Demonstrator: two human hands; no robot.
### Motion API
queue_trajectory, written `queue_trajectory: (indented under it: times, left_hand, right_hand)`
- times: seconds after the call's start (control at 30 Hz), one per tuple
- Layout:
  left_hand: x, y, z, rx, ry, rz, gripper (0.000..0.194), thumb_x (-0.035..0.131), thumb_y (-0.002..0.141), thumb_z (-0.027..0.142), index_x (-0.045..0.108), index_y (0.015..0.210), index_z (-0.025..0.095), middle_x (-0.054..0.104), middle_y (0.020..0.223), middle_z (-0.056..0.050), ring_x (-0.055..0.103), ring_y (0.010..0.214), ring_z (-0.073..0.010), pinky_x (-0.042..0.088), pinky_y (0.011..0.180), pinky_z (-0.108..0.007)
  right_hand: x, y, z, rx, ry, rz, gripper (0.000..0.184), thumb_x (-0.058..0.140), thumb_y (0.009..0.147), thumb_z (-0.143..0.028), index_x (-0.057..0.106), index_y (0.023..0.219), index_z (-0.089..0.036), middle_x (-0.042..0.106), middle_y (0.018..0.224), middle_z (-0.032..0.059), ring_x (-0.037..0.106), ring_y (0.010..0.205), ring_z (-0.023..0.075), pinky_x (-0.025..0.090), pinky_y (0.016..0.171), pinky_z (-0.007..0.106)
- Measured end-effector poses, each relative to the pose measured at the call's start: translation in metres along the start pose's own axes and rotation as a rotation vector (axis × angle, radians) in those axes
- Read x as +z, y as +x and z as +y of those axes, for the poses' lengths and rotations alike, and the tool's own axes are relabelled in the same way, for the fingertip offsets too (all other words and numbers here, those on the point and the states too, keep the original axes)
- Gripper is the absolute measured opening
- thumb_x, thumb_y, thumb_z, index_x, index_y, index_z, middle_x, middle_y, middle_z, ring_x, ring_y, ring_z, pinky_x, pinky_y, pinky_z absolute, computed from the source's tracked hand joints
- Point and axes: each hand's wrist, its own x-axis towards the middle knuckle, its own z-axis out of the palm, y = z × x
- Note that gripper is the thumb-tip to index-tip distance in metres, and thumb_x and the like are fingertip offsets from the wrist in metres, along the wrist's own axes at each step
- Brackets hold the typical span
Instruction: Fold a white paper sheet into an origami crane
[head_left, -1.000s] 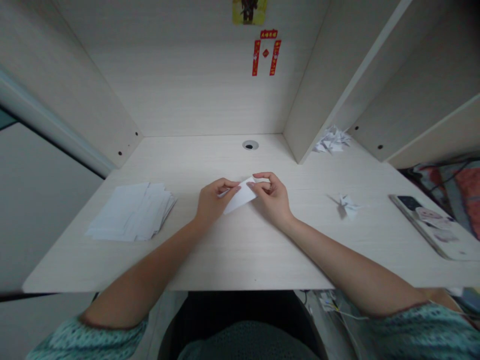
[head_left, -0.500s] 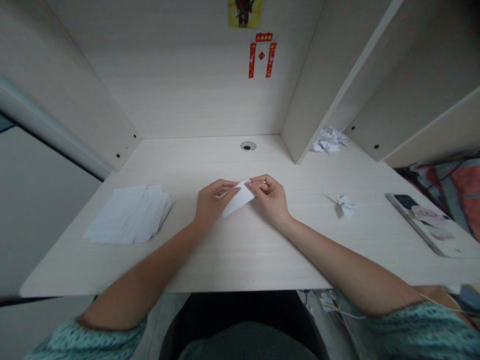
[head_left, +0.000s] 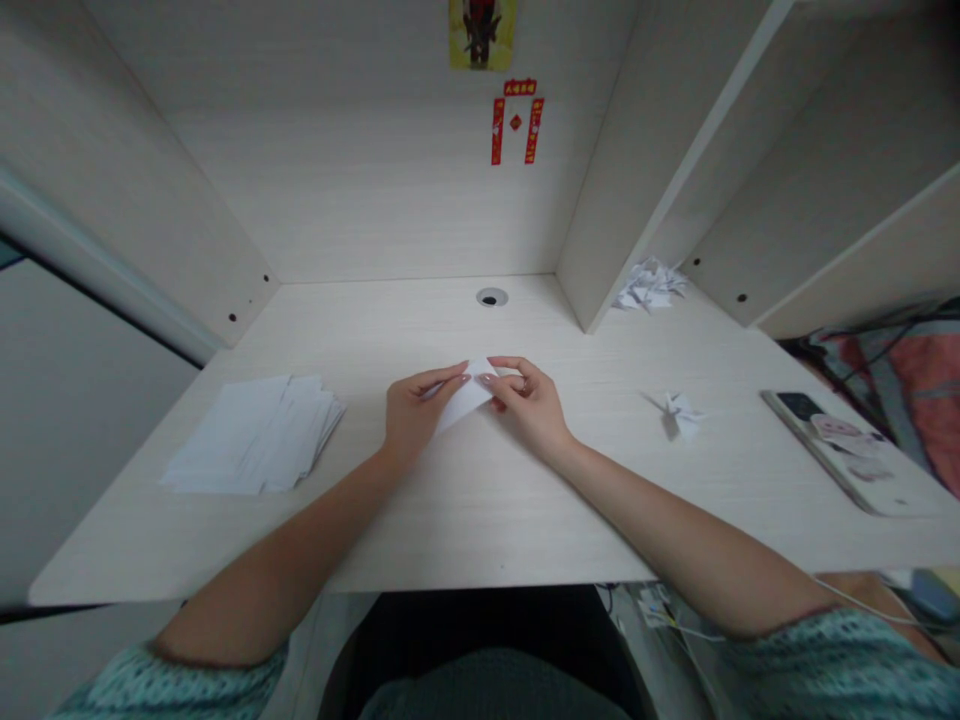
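A small folded piece of white paper (head_left: 463, 400) lies at the middle of the pale wooden desk (head_left: 480, 520), held from both sides. My left hand (head_left: 411, 412) pinches its left part, with the fingers curled over the fold. My right hand (head_left: 529, 402) grips its right end, thumb and fingers pressed together on the paper. Both forearms reach in from the near edge.
A stack of white paper sheets (head_left: 255, 445) lies to the left. A finished folded paper figure (head_left: 679, 412) stands to the right, more of them (head_left: 645, 285) sit in the shelf nook. A phone (head_left: 844, 450) lies far right. A cable hole (head_left: 491, 297) is at the back.
The hands have drawn closer together on the paper, so less of it shows between them. The view has tilted slightly.
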Motion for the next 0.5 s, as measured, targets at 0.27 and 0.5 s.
queue_trajectory:
  times: [0.27, 0.5]
  left_hand:
    - [-0.0006, -0.0032, 0.0064, 0.007, -0.093, 0.07, 0.023, 0.07, 0.07, 0.031, 0.073, 0.091, 0.023, 0.072, 0.099, -0.003, 0.067, 0.094, -0.0208, 0.052, 0.09, -0.035]
    - [0.0024, -0.0035, 0.0055, -0.043, -0.199, 0.105, 0.025, 0.073, 0.067, 0.031, 0.074, 0.09, 0.022, 0.072, 0.097, -0.004, 0.067, 0.091, -0.0203, 0.052, 0.086, -0.033]
  right_hand:
    - [0.0035, -0.0013, 0.0054, 0.142, -0.015, -0.165, 0.034, 0.074, 0.064, -0.046, 0.066, 0.066, -0.013, 0.059, 0.051, 0.0008, 0.047, 0.043, 0.0073, 0.033, 0.043, 0.019]
    - [0.0074, -0.0032, 0.0023, 0.111, -0.087, -0.17, 0.032, 0.076, 0.062, -0.043, 0.063, 0.061, -0.014, 0.059, 0.051, 0.0001, 0.044, 0.043, 0.0067, 0.031, 0.043, 0.021]
